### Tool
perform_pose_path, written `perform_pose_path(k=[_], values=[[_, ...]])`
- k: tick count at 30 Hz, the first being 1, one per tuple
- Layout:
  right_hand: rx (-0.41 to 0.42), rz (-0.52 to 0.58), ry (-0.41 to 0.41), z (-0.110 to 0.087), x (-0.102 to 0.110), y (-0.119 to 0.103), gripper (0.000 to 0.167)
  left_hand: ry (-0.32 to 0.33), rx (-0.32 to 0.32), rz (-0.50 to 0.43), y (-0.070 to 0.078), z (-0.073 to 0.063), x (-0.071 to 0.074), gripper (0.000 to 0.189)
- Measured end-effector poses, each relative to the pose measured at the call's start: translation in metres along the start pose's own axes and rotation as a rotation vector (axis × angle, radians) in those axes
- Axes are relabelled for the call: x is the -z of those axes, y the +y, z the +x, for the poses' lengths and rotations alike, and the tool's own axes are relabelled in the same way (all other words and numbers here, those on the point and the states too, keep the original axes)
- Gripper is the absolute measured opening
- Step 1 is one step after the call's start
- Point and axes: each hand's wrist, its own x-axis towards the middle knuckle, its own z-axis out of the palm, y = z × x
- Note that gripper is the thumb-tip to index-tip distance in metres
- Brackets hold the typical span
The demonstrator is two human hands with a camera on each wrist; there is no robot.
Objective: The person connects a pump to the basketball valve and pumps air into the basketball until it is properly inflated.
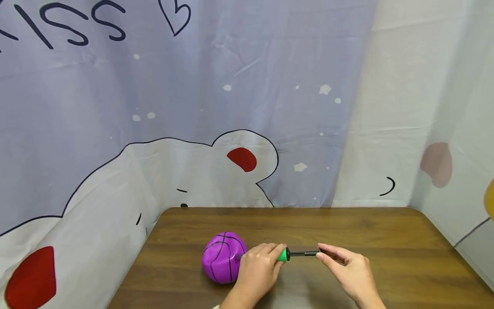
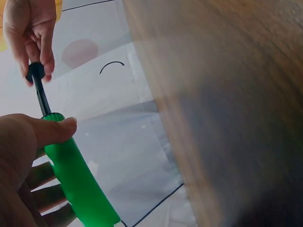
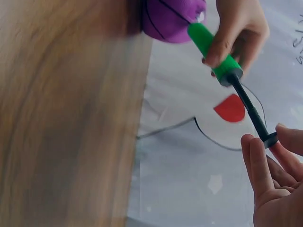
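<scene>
A small hand pump has a green barrel (image 2: 80,179) and a black rod (image 3: 248,106) drawn out of it. My left hand (image 1: 257,268) grips the barrel, thumb along its top near the rod end. The fingers of my right hand (image 1: 349,268) pinch the black knob (image 3: 270,140) at the rod's end. Left of the left hand, a purple ball (image 1: 224,257) with black lines sits on the table, its surface somewhat dented. In the right wrist view the barrel's far end lies close to the ball; whether they join cannot be told.
The brown wooden table (image 1: 185,223) spans the lower part of the head view. A printed curtain (image 1: 270,86) with drawn bears, red patches and white stars hangs behind it and along both sides.
</scene>
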Motion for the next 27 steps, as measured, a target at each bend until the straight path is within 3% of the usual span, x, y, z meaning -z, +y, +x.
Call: perform_pose_path(k=[10, 17, 22, 27], values=[[-0.056, -0.072, 0.065, 0.000, 0.022, 0.001, 0.033, 0.009, 0.026, -0.001, -0.002, 0.001, 0.000, 0.036], [0.104, -0.029, 0.171, -0.004, -0.003, 0.003, 0.021, -0.004, 0.020, 0.002, 0.000, 0.002, 0.001, 0.040], [0.155, 0.008, 0.148, -0.005, -0.023, 0.003, 0.023, 0.012, -0.008, 0.007, 0.006, 0.002, -0.001, 0.041], [0.177, 0.083, 0.072, -0.005, -0.043, 0.003, 0.025, 0.015, -0.023, 0.042, 0.010, 0.002, -0.003, 0.040]])
